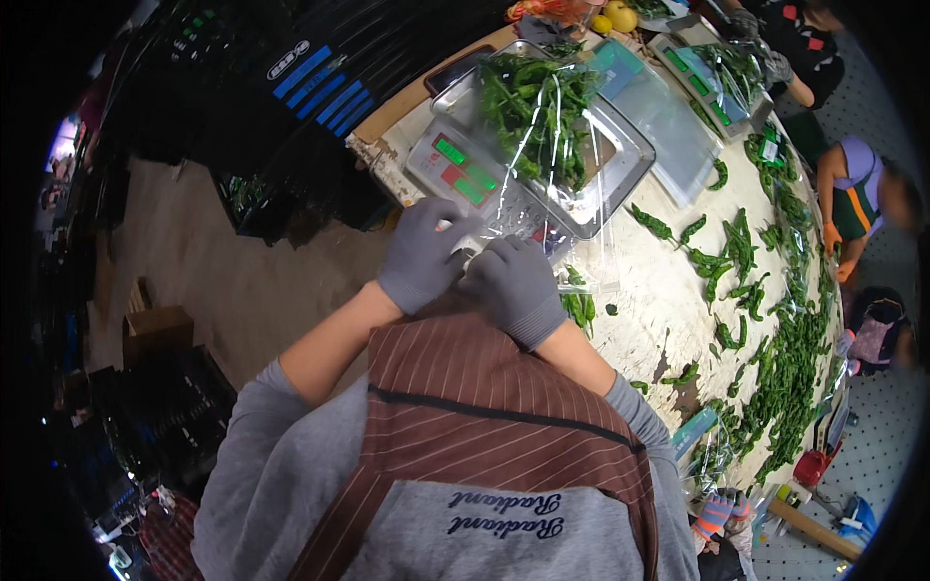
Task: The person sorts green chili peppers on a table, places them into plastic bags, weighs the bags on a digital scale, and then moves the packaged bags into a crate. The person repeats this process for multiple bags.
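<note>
In grey knit gloves, my left hand (423,250) and my right hand (517,287) meet at the near edge of a digital scale (458,171). The fingers of both are curled and partly blurred. Something small and pale shows between them, too unclear to name, and I cannot tell whether either hand grips it. Just beyond, a clear plastic bag of green peppers (534,109) lies on the scale's metal tray (625,174). Loose clear film (592,254) runs from the bag towards my right hand. Green digits glow on the display (468,189).
Loose green peppers (741,243) lie across the white tabletop (632,327), heaped along its far right side (788,378). Flat clear bags (676,145) lie beside a second scale (701,80). Several people work around the table, one in orange gloves (832,238). Black plastic (392,43) stands left.
</note>
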Tool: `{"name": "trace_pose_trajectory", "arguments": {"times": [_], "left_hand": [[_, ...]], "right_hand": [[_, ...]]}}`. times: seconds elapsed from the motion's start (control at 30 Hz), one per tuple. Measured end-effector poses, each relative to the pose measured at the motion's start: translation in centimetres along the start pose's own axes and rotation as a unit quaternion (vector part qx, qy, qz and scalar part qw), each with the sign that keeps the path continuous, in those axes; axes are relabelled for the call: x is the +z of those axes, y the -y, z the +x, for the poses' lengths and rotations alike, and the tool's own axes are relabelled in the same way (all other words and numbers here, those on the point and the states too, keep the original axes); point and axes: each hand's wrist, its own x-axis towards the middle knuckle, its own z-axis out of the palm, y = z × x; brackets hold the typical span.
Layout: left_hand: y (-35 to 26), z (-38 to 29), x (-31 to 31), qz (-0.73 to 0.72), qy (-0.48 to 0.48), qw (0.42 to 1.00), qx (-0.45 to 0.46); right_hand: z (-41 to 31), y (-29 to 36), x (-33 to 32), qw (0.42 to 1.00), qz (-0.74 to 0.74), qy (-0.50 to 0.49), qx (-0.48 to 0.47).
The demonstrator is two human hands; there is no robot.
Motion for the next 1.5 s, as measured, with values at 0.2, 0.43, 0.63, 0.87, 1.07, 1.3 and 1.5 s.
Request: {"name": "trace_pose_trajectory", "arguments": {"times": [0.2,0.43,0.63,0.87,1.07,1.3,1.5], "left_hand": [[4.3,2.2,0.9,0.005,0.011,0.979,0.205],[8.3,0.9,-2.0,-0.008,0.01,0.974,0.226],[7.2,3.1,-1.3,-0.001,-0.003,0.982,0.187],[9.6,4.7,-0.7,0.034,0.089,0.956,0.276],[9.9,3.7,-1.7,0.043,0.097,0.966,0.235],[10.5,6.1,-2.5,-0.067,0.126,0.983,0.113],[5.5,22.3,-9.6,-0.385,-0.035,0.922,-0.005]], "right_hand": [[-2.6,0.0,-7.7,0.957,0.285,-0.045,-0.016],[-23.1,-4.3,-17.6,0.731,0.477,0.086,0.48],[-19.4,-5.1,-11.2,0.7,0.015,0.551,0.455],[-2.0,-9.2,-11.3,0.965,-0.258,0.036,-0.036],[0.6,-10.1,-7.1,0.954,-0.243,0.039,-0.173],[1.3,-11.3,-8.6,0.983,-0.106,0.095,-0.112],[11.6,-11.0,-22.0,0.92,0.365,-0.141,0.013]]}}
